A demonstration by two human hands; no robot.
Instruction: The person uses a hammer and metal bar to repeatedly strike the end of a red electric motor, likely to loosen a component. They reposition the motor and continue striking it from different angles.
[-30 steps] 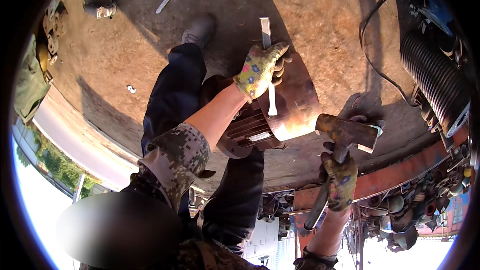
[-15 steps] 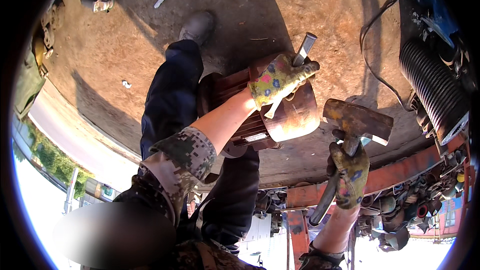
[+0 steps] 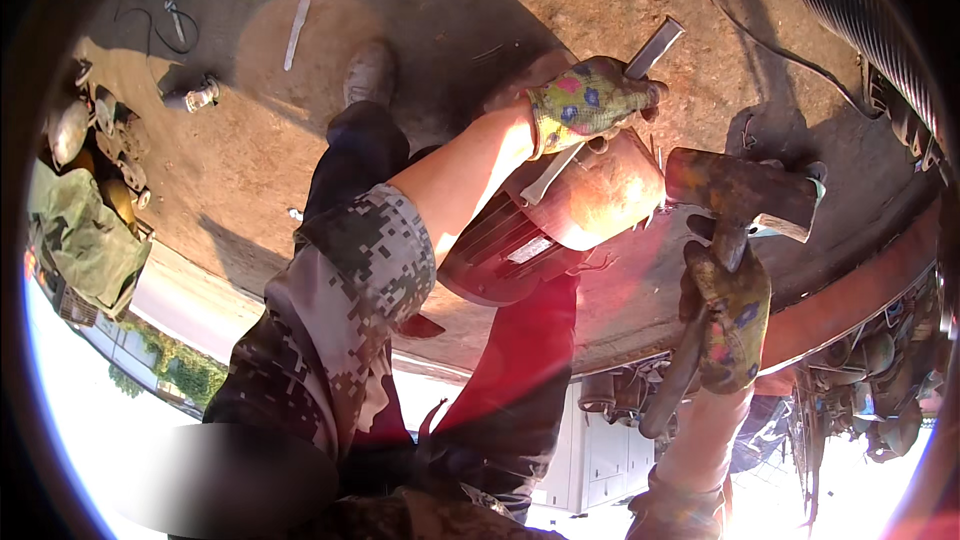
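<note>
My left hand [image 3: 590, 100], in a flowered work glove, grips a flat metal chisel [image 3: 655, 44] that slants across the top of a rusty electric motor [image 3: 560, 215]. The motor rests against my legs, its rounded end cap facing right. My right hand [image 3: 730, 315], gloved the same way, holds the handle of a heavy rusty hammer [image 3: 740, 192]. The hammer head hangs just right of the motor's end cap, below the chisel's upper end.
Dirt ground [image 3: 420, 0] lies around my shoe [image 3: 368, 70]. On it are a flat metal strip [image 3: 296, 32], a small can [image 3: 195, 96] and cables [image 3: 170, 0]. A ribbed black hose [image 3: 870, 20] runs at the right. Scrap metal parts [image 3: 880, 390] pile at lower right.
My left hand has turned the chisel from upright to slanting and shifted it toward the motor's right end. The hammer in my right hand has come closer to the motor.
</note>
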